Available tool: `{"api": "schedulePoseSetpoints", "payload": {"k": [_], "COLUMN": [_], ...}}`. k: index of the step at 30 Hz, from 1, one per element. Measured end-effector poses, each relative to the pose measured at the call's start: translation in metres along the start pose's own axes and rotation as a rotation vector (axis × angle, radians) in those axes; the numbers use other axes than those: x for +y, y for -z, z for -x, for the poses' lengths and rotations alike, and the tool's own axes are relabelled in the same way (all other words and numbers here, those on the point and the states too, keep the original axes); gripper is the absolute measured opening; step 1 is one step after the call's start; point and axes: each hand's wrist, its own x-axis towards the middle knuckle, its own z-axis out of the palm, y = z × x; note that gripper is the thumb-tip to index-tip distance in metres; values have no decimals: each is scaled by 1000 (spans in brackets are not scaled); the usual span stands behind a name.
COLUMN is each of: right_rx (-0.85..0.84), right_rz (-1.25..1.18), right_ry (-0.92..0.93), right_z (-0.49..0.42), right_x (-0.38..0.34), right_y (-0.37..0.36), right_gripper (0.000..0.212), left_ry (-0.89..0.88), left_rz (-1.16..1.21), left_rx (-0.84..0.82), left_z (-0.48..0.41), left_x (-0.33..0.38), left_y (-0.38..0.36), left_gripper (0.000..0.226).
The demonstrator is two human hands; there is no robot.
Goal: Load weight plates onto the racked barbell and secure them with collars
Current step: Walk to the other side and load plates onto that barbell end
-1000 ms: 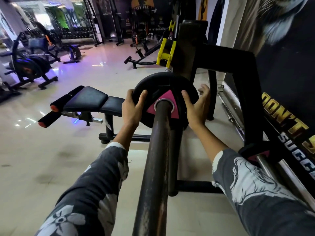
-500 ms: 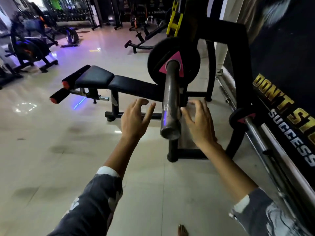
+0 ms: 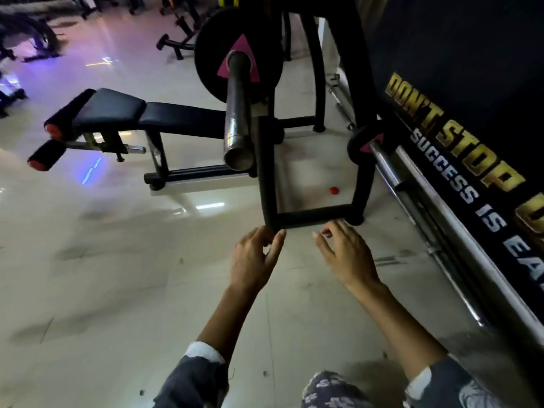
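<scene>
A round black weight plate [image 3: 212, 54] with a pink triangular mark sits far up the barbell [image 3: 237, 113], whose smooth, scuffed steel sleeve runs out from it to a hollow cylindrical end. Below that end, both hands hang over the glossy tiled floor [image 3: 103, 260] holding nothing: the left hand [image 3: 253, 260] and the right hand [image 3: 344, 254] have loose, relaxed fingers, near the matte black tube of the rack base [image 3: 312, 216]. Left of the barbell stands a black padded bench [image 3: 164, 116] with red-capped foam rollers, and a small red disc [image 3: 333, 190] lies on the floor to its right.
</scene>
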Motion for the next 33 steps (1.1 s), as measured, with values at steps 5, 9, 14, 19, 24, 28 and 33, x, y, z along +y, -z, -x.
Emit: {"api": "schedulePoseSetpoints", "payload": {"k": [5, 9, 14, 19, 24, 28, 33], "right_rx": [19, 60, 82, 52, 4, -2, 80], "right_rz": [84, 89, 125, 160, 131, 97, -484], "right_ry": [-134, -261, -302, -277, -250, -283, -436], "right_z": [-3, -23, -110, -214, -325, -400, -464], "right_x": [82, 166, 285, 382, 462, 517, 576], "right_y": [25, 45, 76, 100, 60, -4, -77], "right_gripper": [50, 52, 49, 28, 23, 31, 48], "left_ry": [-17, 7, 84, 157, 231, 337, 309], "left_rz": [-57, -77, -79, -177, -255, -150, 214], "left_rx": [-170, -281, -274, -215, -189, -93, 7], "left_z": [-23, -67, -152, -244, -324, -381, -432], "left_x": [25, 52, 98, 117, 72, 14, -18], "left_y": [-71, -149, -266, -358, -439, -503, -558], "left_gripper": [48, 44, 39, 38, 41, 43, 63]}}
